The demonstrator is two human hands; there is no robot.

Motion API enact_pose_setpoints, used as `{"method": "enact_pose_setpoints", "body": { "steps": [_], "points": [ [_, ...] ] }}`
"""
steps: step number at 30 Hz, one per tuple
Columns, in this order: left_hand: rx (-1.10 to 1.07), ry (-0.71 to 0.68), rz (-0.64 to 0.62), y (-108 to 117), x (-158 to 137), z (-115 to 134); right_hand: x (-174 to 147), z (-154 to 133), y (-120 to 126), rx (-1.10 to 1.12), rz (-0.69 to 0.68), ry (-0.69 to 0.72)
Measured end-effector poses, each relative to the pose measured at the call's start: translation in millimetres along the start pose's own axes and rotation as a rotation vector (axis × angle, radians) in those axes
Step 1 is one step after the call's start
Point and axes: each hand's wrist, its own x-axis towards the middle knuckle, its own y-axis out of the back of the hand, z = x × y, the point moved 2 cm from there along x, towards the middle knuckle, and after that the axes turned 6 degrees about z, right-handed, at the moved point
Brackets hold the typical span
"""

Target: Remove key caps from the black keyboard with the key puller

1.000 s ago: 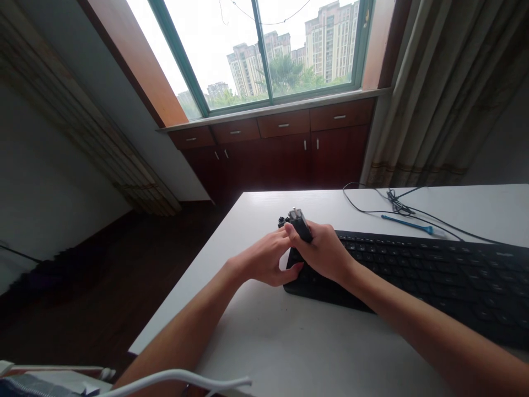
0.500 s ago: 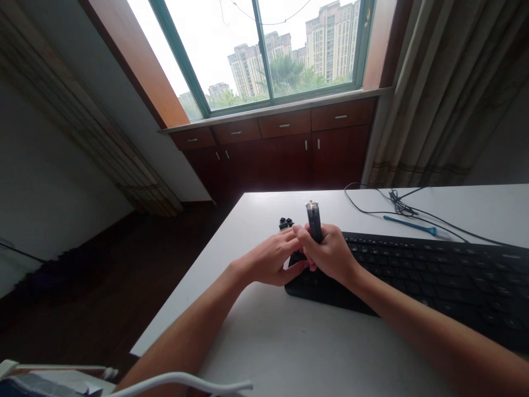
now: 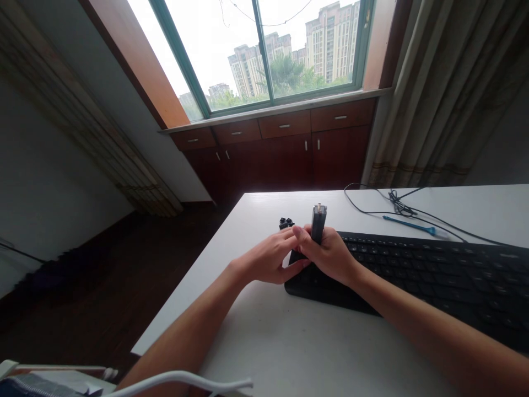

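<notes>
My right hand [image 3: 330,253] is wrapped round a slim black handle [image 3: 318,223], held upright over the left end of a black keyboard [image 3: 417,275]. The handle's upper end has shiny metal-looking parts; its lower end is hidden by my hands, so I cannot tell its kind. Against the keyboard's left corner lies my left hand [image 3: 273,256], fingers stretched and thumb apart from them. Its fingertips are partly hidden beside my right hand. Small black pieces [image 3: 286,223], perhaps keycaps, sit in a little heap just beyond my left fingers.
On the white table [image 3: 256,342], a blue stick-like tool [image 3: 409,225] lies behind the keyboard. A tangled black cable [image 3: 400,207] runs along the back right. The table's left edge drops to a dark floor. A white curved rail [image 3: 182,377] crosses the bottom left.
The upper end of the black handle has tilted to the right and come slightly lower. My right hand has turned a little with it; my left hand stays nearly in place.
</notes>
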Motion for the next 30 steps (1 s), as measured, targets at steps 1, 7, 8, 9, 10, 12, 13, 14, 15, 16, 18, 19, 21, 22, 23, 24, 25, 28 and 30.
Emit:
{"method": "enact_pose_setpoints", "body": {
  "steps": [1, 7, 8, 9, 10, 12, 13, 14, 15, 16, 18, 19, 21, 22, 23, 24, 25, 28, 30],
  "points": [
    [-0.003, 0.007, -0.004, 0, 0, 0, 0, 0, 0, 0.008, -0.005, 0.001],
    [0.041, 0.036, 0.009, 0, -1, 1, 0, 1, -1, 0.052, -0.001, 0.002],
    [0.046, 0.036, 0.039, -2, 0, 2, 0, 0, -1, 0.055, -0.002, 0.003],
    [0.039, 0.035, 0.07, -5, 1, 4, 0, 0, -1, 0.057, -0.004, 0.005],
    [0.021, 0.036, 0.101, -8, 2, 5, 0, 0, -1, 0.056, -0.003, 0.007],
    [-0.042, 0.045, 0.144, -17, 5, 9, 0, -1, 0, 0.05, 0.009, 0.012],
    [-0.077, 0.054, 0.159, -22, 6, 11, 0, -1, 0, 0.046, 0.019, 0.014],
    [-0.107, 0.063, 0.171, -25, 7, 12, 0, -1, 1, 0.042, 0.027, 0.015],
    [-0.131, 0.072, 0.183, -28, 7, 12, 0, -1, 1, 0.039, 0.033, 0.015],
    [-0.148, 0.077, 0.191, -30, 7, 12, 0, -1, 1, 0.037, 0.035, 0.015],
    [-0.167, 0.082, 0.194, -32, 7, 12, 1, -1, 2, 0.038, 0.034, 0.012],
    [-0.171, 0.084, 0.194, -32, 7, 11, 1, -1, 2, 0.039, 0.033, 0.011],
    [-0.174, 0.085, 0.197, -31, 6, 10, 1, -1, 2, 0.044, 0.032, 0.009],
    [-0.174, 0.081, 0.199, -30, 6, 10, 1, -1, 1, 0.047, 0.033, 0.007],
    [-0.172, 0.078, 0.202, -30, 6, 10, 1, -1, 1, 0.05, 0.035, 0.005],
    [-0.169, 0.078, 0.204, -29, 6, 11, 1, 0, 1, 0.057, 0.044, 0.004],
    [-0.164, 0.087, 0.205, -30, 6, 11, 1, 0, 1, 0.067, 0.064, 0.001],
    [-0.137, 0.14, 0.22, -31, 7, 11, 2, 1, 1, 0.105, 0.143, -0.011],
    [-0.122, 0.153, 0.232, -31, 6, 11, 3, 2, 0, 0.123, 0.157, -0.017]
  ]
}}
